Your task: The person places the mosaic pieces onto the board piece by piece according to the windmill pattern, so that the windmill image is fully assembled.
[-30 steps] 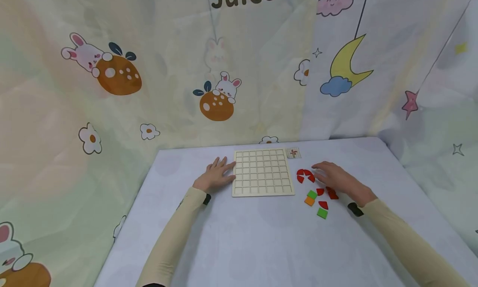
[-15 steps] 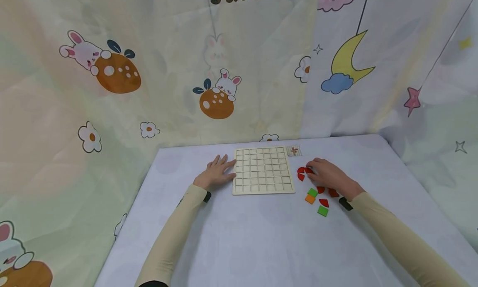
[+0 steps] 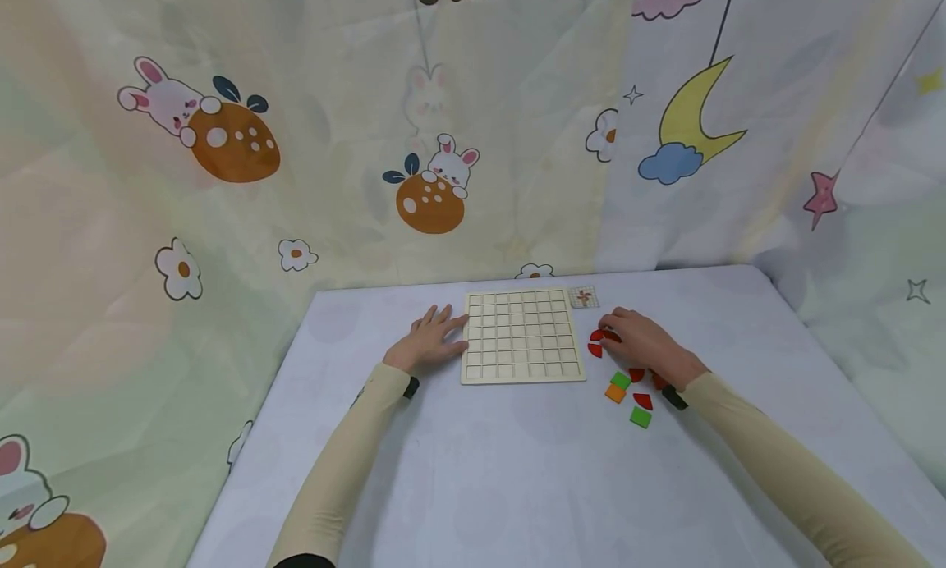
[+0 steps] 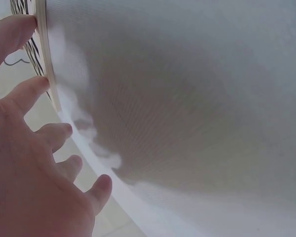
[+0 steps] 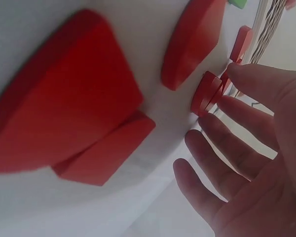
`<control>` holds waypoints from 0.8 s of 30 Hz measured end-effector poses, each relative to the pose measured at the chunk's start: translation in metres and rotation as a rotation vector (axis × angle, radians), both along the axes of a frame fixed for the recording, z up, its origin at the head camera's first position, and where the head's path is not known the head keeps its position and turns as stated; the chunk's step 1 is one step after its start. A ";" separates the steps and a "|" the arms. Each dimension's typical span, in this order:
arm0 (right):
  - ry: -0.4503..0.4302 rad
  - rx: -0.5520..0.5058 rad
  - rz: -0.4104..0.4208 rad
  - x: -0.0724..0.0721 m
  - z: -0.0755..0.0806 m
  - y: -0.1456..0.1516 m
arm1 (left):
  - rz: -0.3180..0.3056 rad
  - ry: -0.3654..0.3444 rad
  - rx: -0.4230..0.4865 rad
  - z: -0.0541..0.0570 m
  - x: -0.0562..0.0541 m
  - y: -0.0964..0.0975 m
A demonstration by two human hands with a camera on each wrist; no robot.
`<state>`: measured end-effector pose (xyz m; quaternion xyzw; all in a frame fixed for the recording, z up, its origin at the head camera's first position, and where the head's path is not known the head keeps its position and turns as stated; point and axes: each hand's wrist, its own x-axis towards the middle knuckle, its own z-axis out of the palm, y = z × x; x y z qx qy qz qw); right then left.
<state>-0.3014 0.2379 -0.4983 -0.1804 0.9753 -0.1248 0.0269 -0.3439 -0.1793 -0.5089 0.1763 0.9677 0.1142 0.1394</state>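
Note:
My left hand (image 3: 424,344) lies on the table with spread fingers. Its thumb and index finger touch the left edge of a pale wooden grid board (image 3: 523,336), whose edge also shows in the left wrist view. To the board's right, my right hand (image 3: 650,346) reaches down over a cluster of red curved pieces. Thumb and index finger pinch a red fan-shaped piece (image 3: 612,336) from either side; the other fingers stay extended. Beside it lie red pieces (image 3: 594,350), partly hidden by the hand. Larger red pieces (image 5: 74,98) lie close to the wrist in the right wrist view.
Green squares (image 3: 640,418), an orange square (image 3: 615,393) and a red piece (image 3: 643,401) lie nearer the front. A small pattern card (image 3: 584,297) sits at the board's top right corner. A printed cloth (image 3: 355,141) hangs behind the white table (image 3: 517,469).
My right hand has moved left and down onto the red pieces, and its thumb and index finger have come around one. My left hand stays at the board's edge.

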 end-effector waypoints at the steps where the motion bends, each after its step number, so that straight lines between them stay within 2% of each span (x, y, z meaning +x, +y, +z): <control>1: -0.003 0.002 0.001 0.000 0.001 -0.001 | 0.000 -0.001 -0.001 0.000 0.000 0.000; 16: -0.051 0.028 -0.003 -0.009 0.005 -0.002 | 0.010 -0.007 0.004 0.003 0.000 0.001; 24: -0.040 0.032 0.017 -0.014 0.013 -0.007 | 0.018 -0.015 0.005 0.001 0.000 0.002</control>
